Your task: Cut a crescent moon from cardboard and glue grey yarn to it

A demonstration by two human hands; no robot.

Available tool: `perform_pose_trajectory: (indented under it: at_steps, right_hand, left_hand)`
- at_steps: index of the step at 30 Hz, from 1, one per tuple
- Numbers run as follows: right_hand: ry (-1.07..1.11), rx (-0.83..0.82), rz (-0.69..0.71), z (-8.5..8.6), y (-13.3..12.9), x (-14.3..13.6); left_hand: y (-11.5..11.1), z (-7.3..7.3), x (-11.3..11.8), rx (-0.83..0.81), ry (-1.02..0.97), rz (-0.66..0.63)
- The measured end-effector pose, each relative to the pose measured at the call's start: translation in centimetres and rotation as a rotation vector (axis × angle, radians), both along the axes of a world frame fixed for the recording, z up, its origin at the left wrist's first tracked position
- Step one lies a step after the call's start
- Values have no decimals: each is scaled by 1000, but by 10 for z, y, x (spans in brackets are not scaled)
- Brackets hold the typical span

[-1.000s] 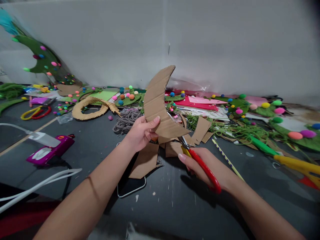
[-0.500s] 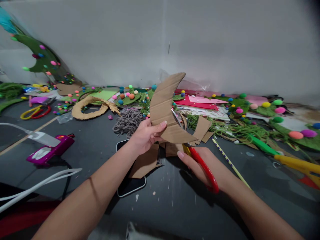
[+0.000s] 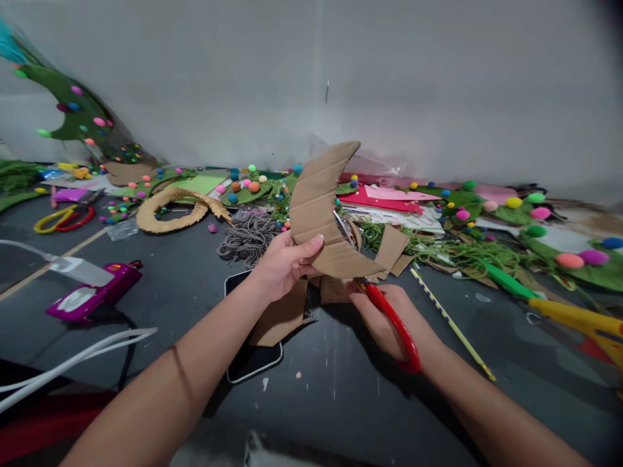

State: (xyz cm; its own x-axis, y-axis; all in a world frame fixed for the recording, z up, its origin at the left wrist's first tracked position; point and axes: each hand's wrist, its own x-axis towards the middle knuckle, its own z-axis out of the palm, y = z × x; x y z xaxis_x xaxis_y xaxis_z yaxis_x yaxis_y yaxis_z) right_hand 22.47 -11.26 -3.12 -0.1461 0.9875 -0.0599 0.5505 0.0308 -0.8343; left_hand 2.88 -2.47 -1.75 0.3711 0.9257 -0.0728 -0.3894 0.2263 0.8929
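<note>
A crescent-shaped piece of brown cardboard (image 3: pixel 318 207) is held up over the table by my left hand (image 3: pixel 287 264), thumb on its near face and fingers behind. My right hand (image 3: pixel 384 318) is wrapped round the handles of red-handled scissors (image 3: pixel 396 327). Their blades pass behind the crescent's lower point and show partly inside its curve; whether they touch the cardboard I cannot tell. Beneath my hands lie cardboard offcuts (image 3: pixel 282 318), partly over a dark phone (image 3: pixel 253 366).
Grey yarn (image 3: pixel 248 235) and a straw-coloured ring (image 3: pixel 168 211) lie beyond my left hand. A purple glue gun (image 3: pixel 92 292) with white cables is at left. At right are a patterned pencil (image 3: pixel 450 323) and a yellow-green tool (image 3: pixel 559 310). Green pompom-covered pieces (image 3: pixel 523 207) line the wall.
My right hand has tucked its thumb and shifted slightly with the scissors, whose handles sit a little further left. The left hand and cardboard crescent stay nearly in place.
</note>
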Motion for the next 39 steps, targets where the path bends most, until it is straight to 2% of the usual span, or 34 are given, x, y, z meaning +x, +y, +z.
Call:
perform_pose_trajectory:
  at_steps: [4, 8, 10, 13, 15, 19, 22, 27, 35, 39]
  right_hand:
    - [67, -46, -88, 2, 4, 5]
    - [19, -48, -150, 5, 12, 14]
    - [-5, -107, -135, 7, 13, 15]
    - [70, -204, -46, 7, 9, 14]
    - [91, -185, -3, 4, 5, 13]
    - [-53, -76, 37, 2, 1, 13]
    - [-93, -60, 65, 3, 1, 13]
    - [-45, -28, 88, 3, 2, 13]
    - [17, -41, 12, -3, 2, 13]
    - [42, -62, -4, -7, 2, 15]
  left_hand:
    - [2, 1, -5, 20, -23, 17]
    - [4, 0, -8, 22, -23, 6]
    - [4, -1, -9, 32, -23, -24]
    - [4, -2, -9, 46, -26, -42]
    - [5, -2, -9, 44, -29, -30]
    - [5, 0, -11, 31, -26, 8]
    - [5, 2, -10, 31, -20, 28]
    - [2, 2, -5, 15, -10, -20]
    - [-3, -3, 2, -17, -30, -77]
    - [-5, -1, 2, -44, 1, -73]
